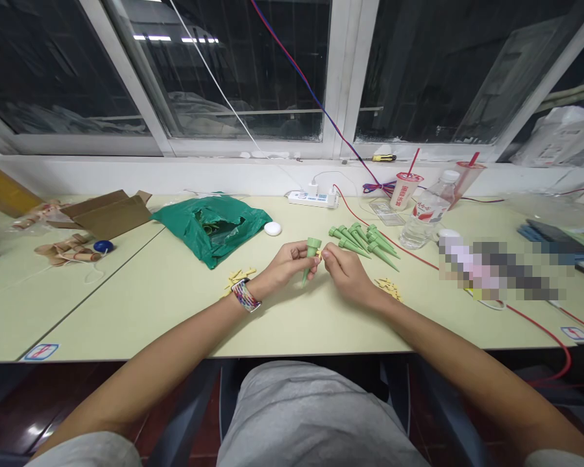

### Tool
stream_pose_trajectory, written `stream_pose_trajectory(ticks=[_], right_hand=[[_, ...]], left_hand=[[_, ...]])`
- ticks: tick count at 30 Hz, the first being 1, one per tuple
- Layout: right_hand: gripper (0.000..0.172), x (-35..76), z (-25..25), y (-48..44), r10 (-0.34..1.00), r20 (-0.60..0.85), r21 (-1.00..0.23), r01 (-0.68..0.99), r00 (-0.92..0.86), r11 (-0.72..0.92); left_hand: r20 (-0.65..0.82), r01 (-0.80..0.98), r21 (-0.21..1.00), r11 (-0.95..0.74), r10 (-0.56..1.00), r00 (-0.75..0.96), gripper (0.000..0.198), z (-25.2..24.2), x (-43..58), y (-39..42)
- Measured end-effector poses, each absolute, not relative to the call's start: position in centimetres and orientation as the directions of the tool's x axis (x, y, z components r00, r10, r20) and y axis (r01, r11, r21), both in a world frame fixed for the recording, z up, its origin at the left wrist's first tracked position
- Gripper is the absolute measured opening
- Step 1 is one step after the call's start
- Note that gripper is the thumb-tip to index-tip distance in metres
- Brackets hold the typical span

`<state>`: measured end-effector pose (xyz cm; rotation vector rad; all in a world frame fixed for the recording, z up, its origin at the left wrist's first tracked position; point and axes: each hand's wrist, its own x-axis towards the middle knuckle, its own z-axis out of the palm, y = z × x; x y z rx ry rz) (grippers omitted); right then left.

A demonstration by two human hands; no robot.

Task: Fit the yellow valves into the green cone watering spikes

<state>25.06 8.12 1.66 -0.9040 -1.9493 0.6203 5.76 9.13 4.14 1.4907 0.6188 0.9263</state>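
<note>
Both hands are over the tabletop (282,331), midway along the front edge and somewhat back from it. I see a strip of open tabletop between the forearms, running forward to that edge; more room lies left of the left forearm, out to the seam.

Toward the back edge, room narrows: the green bag (175,224) sits back left with a white round case (273,228) just beside it, and the power strip (299,198) lies along the back. On the right, a red cord (535,323) slants from the strip and drops over the front edge near the right corner.

The held spike (313,245) is between the hands, about mid-tabletop: pale green, tapered, wide collar up, point down, slightly tilted. The left hand (292,259) grips it between thumb and fingers. The right hand (343,266) pinches a small yellow piece (320,254) close by the spike; contact between them I cannot tell.

More green spikes (357,231) lie behind the right hand, points toward the right. Yellow pegs lie in two heaps: one by the left wrist (233,280), one beside the right forearm (388,287).
</note>
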Motion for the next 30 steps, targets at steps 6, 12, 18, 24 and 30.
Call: stream_pose_trajectory(ticks=[6,12,18,24,30], right_hand=[[0.048,24.5,1.5,8.2,0.863,0.338,-0.916,0.079,-0.376,0.394],[0.047,24.8,1.8,9.1,0.897,0.345,-0.92,0.088,-0.277,0.381],[0.04,25.5,2.6,9.2,0.883,0.365,-0.904,0.113,-0.293,0.412],[0.034,25.7,2.8,9.2,0.896,0.311,-0.919,0.139,-0.316,0.368],[0.036,25.8,2.7,9.3,0.888,0.261,-0.944,0.09,-0.378,0.316]], left_hand=[[0.223,-0.019,0.968,-0.252,0.818,0.531,0.027,4.6,5.3,9.1],[0.223,-0.005,0.967,-0.253,0.842,0.491,0.036,4.3,5.2,9.8],[0.216,-0.007,0.972,-0.233,0.887,0.408,0.035,3.8,5.1,10.2],[0.221,-0.007,0.971,-0.24,0.882,0.415,0.034,3.5,5.0,10.4],[0.133,-0.015,0.99,-0.143,0.864,0.485,0.036,3.4,4.5,10.8]])
